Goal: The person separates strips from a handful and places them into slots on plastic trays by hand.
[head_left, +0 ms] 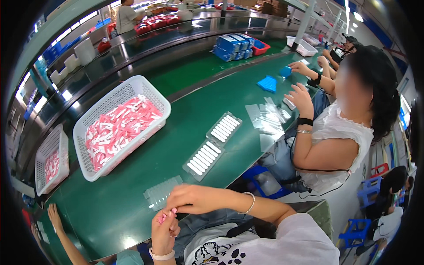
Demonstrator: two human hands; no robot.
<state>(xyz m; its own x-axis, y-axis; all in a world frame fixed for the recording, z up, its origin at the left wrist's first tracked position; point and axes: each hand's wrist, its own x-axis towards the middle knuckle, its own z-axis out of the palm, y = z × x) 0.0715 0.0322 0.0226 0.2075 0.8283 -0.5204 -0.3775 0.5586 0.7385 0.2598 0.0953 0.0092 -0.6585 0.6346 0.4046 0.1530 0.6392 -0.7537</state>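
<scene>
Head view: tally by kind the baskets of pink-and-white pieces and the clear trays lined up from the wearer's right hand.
White perforated baskets holding pink-and-white pieces: 2
Clear trays with white sticks: 2
Clear tray partly behind the right hand: 1
Total: 5

An assembly or packing hall in a factory is surrounding the long green surface, with co-workers sitting in a row along its right-hand edge. Toward the left of its far edge a large white basket is holding a bulk heap of small pink-and-white pieces, and clear plastic trays are lying toward the near edge. Beyond the far edge another dark line is stretching alongside, while blue stools are standing behind the row.
</scene>
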